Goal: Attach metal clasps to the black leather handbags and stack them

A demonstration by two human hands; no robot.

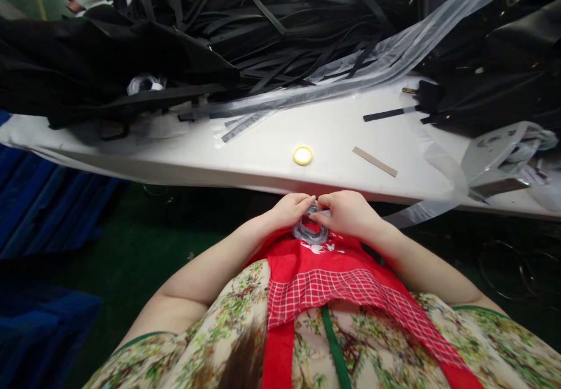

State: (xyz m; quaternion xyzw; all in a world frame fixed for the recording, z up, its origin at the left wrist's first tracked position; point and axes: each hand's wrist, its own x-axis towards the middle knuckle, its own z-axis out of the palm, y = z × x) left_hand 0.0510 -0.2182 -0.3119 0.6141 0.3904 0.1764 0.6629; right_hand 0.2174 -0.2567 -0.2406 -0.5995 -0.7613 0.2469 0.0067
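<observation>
Close in front of my red apron [302, 260], both hands grip a coil of clear, greyish plastic strip [310, 235]. My left hand [293, 209] pinches the top left of the coil with thumb and forefinger. From the other side, my right hand [344, 211] has its fingers curled over the upper right edge. The fingertips of the two hands nearly meet. On the white table [263, 155] just beyond lies a yellow ring [302, 155], with a thin grey-brown strip [375, 162] to its right.
Black sheets and straps [280, 33] pile across the back of the table, a long clear plastic strip [372, 73] over them. A tape dispenser [504, 161] stands at the right edge. Another clear roll [145, 84] rests at the left. Blue stacked pallets [48, 202] stand lower left.
</observation>
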